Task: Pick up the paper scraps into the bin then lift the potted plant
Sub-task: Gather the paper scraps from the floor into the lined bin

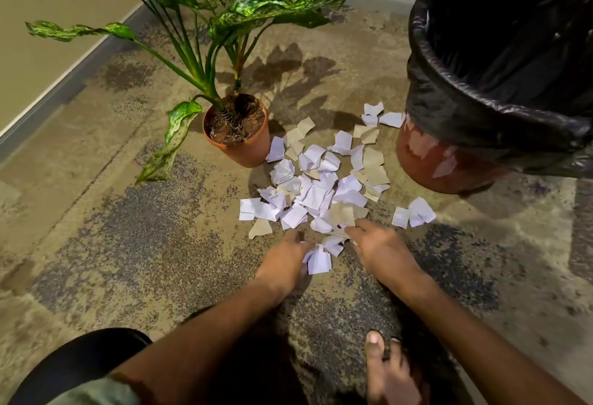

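Both hands work the pile's near edge: my left hand (287,260) clutches white paper scraps (316,186), my right hand (380,249) pinches one (bin (449,161) far right, potted plant (239,135) far left).

paper scraps (324,180) on floor between potted plant (239,135) left, bin (449,161) right

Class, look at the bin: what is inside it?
The bin is lined with a black bag folded over its rim. Inside shows only dark bag; no paper scraps are visible there, and its bottom is hidden from view.
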`<state>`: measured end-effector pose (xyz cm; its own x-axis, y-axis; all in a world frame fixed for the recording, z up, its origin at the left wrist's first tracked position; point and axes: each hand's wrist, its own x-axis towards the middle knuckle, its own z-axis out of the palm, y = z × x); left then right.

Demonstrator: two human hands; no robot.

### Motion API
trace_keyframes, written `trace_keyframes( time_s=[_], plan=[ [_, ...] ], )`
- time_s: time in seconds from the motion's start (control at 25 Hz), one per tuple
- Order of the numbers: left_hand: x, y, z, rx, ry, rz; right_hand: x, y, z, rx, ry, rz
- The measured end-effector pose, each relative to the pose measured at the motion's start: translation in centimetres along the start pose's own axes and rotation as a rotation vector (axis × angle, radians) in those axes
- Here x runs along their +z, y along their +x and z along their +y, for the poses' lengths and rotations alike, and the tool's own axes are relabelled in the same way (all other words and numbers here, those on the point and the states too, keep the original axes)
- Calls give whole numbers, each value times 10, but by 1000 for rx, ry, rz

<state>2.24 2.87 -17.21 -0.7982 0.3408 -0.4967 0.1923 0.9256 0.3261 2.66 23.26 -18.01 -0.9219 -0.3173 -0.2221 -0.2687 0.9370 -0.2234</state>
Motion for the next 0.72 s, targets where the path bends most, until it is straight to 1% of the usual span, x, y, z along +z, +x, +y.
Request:
trace_keyframes(
  time_s=[0.12,0.2,0.36,0.48,0.56,0.64,0.72],
  plan=[
    [1,10,-1,-32,23,96,-23,-2,4,54,100,124],
    [0,17,-2,-73,34,117,-48,-4,3,111,179,192],
    [-4,24,-1,-126,1,127,-99,-13,1,201,351,198],
    [-27,28,8,-124,-54,135,-133,-20,-1,252,325,276],
    [-58,29,22,-99,-117,216,-159,-23,2,278,336,324],
    [-97,25,45,-74,-264,334,-189,-33,6,268,419,403],
    [-139,17,73,-4,-413,454,-223,-47,10,217,451,612]
  ],
)
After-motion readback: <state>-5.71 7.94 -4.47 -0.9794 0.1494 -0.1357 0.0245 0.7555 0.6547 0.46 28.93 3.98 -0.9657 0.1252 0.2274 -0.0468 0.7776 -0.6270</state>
